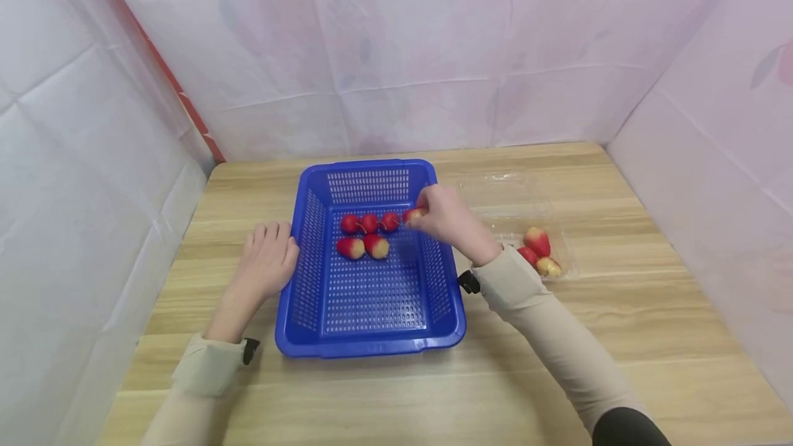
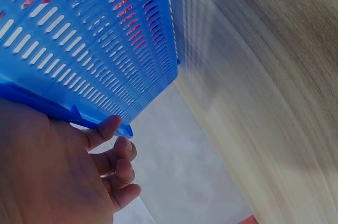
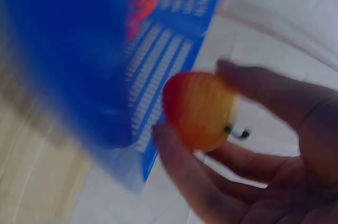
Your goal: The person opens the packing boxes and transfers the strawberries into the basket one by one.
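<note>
My right hand pinches a small red-and-yellow apple between thumb and fingers; its dark curved stem shows in the right wrist view. The hand is over the right side of a blue plastic basket. Inside it, in the head view, a row of three red cherries lies beside the held apple. Two red-and-yellow fruits lie in front of them. My left hand rests at the basket's left rim, touching it, and its fingers look loosely bent in the left wrist view.
Right of the basket stands a clear plastic box holding several fruits, partly hidden by the right forearm. Pale cloth walls enclose the back and sides of the wooden table.
</note>
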A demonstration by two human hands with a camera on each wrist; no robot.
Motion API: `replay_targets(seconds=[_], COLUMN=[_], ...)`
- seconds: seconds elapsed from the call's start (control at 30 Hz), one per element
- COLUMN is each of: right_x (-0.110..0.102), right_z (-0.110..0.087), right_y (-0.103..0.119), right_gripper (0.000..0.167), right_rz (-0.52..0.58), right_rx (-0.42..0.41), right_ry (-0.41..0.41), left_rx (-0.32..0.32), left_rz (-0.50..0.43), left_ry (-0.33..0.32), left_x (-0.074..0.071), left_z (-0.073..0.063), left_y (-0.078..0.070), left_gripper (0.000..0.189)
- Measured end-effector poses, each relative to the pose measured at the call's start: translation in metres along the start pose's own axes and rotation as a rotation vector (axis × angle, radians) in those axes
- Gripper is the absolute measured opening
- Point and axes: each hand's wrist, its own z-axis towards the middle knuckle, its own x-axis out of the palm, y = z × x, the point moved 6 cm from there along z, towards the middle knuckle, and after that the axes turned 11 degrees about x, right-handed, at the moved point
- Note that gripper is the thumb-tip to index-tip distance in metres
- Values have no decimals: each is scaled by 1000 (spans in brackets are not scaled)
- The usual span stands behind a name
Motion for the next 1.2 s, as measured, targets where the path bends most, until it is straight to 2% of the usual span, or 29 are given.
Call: replay_targets(seconds=[0.17, 0.37, 0.5, 0.8, 1.2], right_x=[0, 13, 21, 47, 71], right_z=[1, 8, 15, 18, 35], right_y=[6, 12, 8, -5, -8], right_gripper=[20, 19, 21, 28, 19], right_rz=[-16, 12, 20, -179, -235], right_rx=[25, 16, 44, 133, 134], right_ry=[11, 34, 19, -10, 151], left_rx=[-1, -5, 0, 3, -2], left_rz=[3, 4, 4, -7, -2], left_ry=[3, 10, 12, 28, 18], left_x=[0, 0, 1, 4, 5], left_z=[0, 0, 2, 3, 3], left_y=[0, 1, -1, -4, -1], left_gripper=[31, 33, 34, 34, 34])
